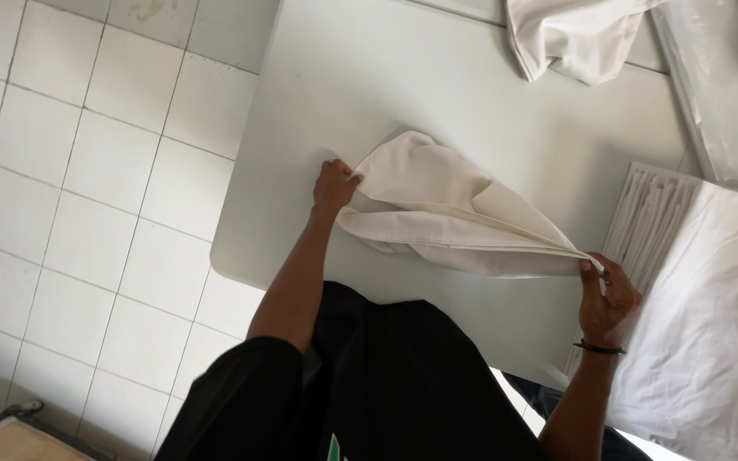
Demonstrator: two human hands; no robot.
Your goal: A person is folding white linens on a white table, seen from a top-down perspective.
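Observation:
A cream-white cloth (437, 209) lies half folded on a pale grey table (386, 85). My left hand (333, 186) grips one corner of the cloth at its left end, close to the tabletop. My right hand (608, 299) pinches the opposite corner at the right end, pulling the cloth's edge taut between the two hands. The middle of the cloth bulges up loosely. A dark band sits on my right wrist.
A stack of folded white cloths (711, 307) lies at the right beside my right hand. Another crumpled white cloth (570, 34) rests at the table's far edge. A clear plastic sheet (719, 94) is at the upper right. White floor tiles (87, 188) lie left.

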